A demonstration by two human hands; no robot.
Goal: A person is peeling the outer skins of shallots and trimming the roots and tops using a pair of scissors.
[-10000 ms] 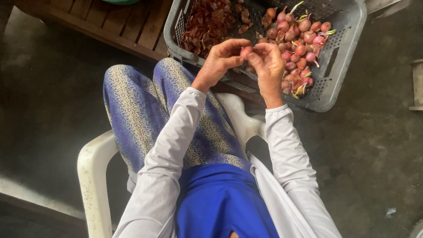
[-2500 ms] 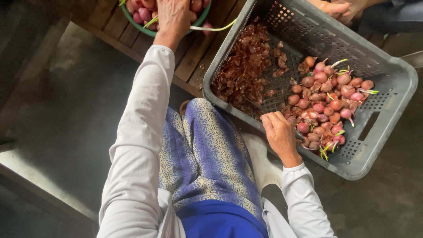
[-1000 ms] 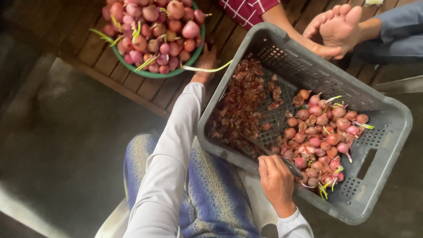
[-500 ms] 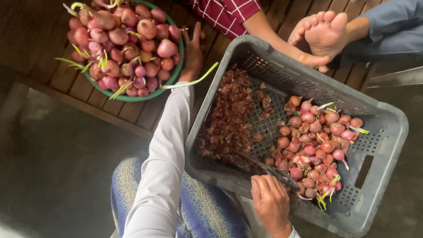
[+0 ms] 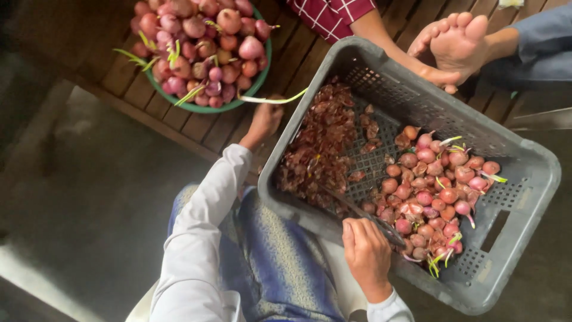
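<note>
Since half a second ago, the green bowl (image 5: 262, 89) is seen shifted toward 12 o'clock in the head view, and the left hand (image 5: 264, 121) is found drawn back slightly from its rim toward the grey crate (image 5: 524, 179).

Left hand: held at the 5 o'clock edge of the bowl, over the wooden slats (image 5: 196, 122). A sprouted shallot (image 5: 273, 100) with a pale green shoot lies at the fingertips; whether it is gripped or only touched cannot be told.

Right hand: the right hand (image 5: 364, 256) is closed around the handle of a knife (image 5: 366, 216), rested on the near wall of the crate, blade pointed toward 10 o'clock across the crate floor.

Crate contents: dry red skins (image 5: 322, 149) are heaped at its 9 o'clock side; peeled shallots (image 5: 435, 197) are gathered at 3 to 5 o'clock.

Another person's foot (image 5: 456, 36) and forearm are seen at 1 o'clock, just beyond the crate's far wall.

Judgement: the pick is best made by the bulb, not the shoot, which would likely snap. The knife is best kept low and still, blade away from the reaching arm.
</note>
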